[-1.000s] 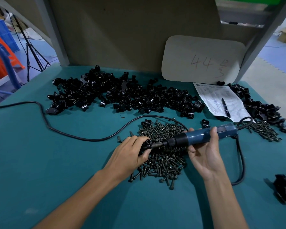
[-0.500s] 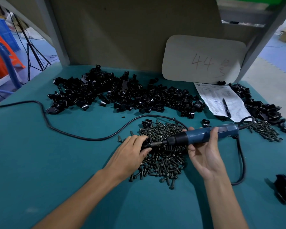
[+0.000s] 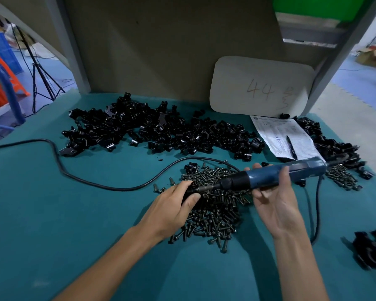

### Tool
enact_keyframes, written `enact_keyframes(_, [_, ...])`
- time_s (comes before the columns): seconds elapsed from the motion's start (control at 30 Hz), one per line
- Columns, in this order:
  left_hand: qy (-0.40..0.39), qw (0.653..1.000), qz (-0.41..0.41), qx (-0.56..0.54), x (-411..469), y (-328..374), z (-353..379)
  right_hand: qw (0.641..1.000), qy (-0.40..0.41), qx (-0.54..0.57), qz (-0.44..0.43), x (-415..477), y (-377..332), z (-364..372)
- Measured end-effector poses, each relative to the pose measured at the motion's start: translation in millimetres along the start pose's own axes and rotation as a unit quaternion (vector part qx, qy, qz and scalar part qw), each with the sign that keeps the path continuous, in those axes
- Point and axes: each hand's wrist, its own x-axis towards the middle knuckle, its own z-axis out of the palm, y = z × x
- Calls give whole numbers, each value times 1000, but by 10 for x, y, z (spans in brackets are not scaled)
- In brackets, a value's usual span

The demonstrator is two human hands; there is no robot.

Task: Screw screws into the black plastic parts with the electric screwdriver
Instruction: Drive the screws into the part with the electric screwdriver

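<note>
My right hand (image 3: 274, 198) grips the blue electric screwdriver (image 3: 274, 175), which lies nearly level and points left. Its bit tip meets a small black plastic part (image 3: 191, 187) that my left hand (image 3: 174, 207) pinches over the heap of dark screws (image 3: 213, 205). Most of that part is hidden by my fingers. A long pile of black plastic parts (image 3: 161, 129) stretches across the green table behind the screws.
The screwdriver's black cable (image 3: 59, 161) loops across the table's left side and hangs down at the right. A paper sheet with a pen (image 3: 290, 146), a beige board marked 44 (image 3: 261, 88), more black parts (image 3: 334, 146), a second screw pile (image 3: 341, 177) and parts at the right edge (image 3: 371, 248) surround the work spot.
The screwdriver's rear end has risen slightly and the bit has slid a little further left into the part in my left hand. Both hands stay in place.
</note>
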Motion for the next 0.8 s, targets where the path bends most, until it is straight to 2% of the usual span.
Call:
enact_keyframes(0.1, [-57, 992, -13, -114, 101, 177, -137, 999, -10, -31, -36, -32, -189, 44])
enact_keyframes(0.2, [-156, 949, -50, -269, 183, 297, -353, 994, -5, -81, -74, -40, -446, 66])
enact_keyframes(0.27, [-145, 923, -79, -348, 168, 266, -482, 981, 36, -167, -92, -22, -624, 30])
enact_keyframes(0.33, [-109, 883, -131, -438, 136, 188, -551, 953, 84, -273, -97, -27, -755, -86])
enact_keyframes(0.43, [-55, 796, -197, -569, 103, 88, -557, 888, 106, -444, -59, -127, -779, -333])
enact_keyframes(0.5, [-42, 771, -222, -595, 84, 53, -540, 831, 113, -545, -13, -212, -692, -515])
enact_keyframes(0.63, [-33, 797, -235, -556, 71, 48, -478, 698, 157, -698, 17, -320, -541, -789])
enact_keyframes(0.8, [-8, 866, -207, -455, 88, 2, -420, 609, 136, -781, 28, -292, -486, -810])
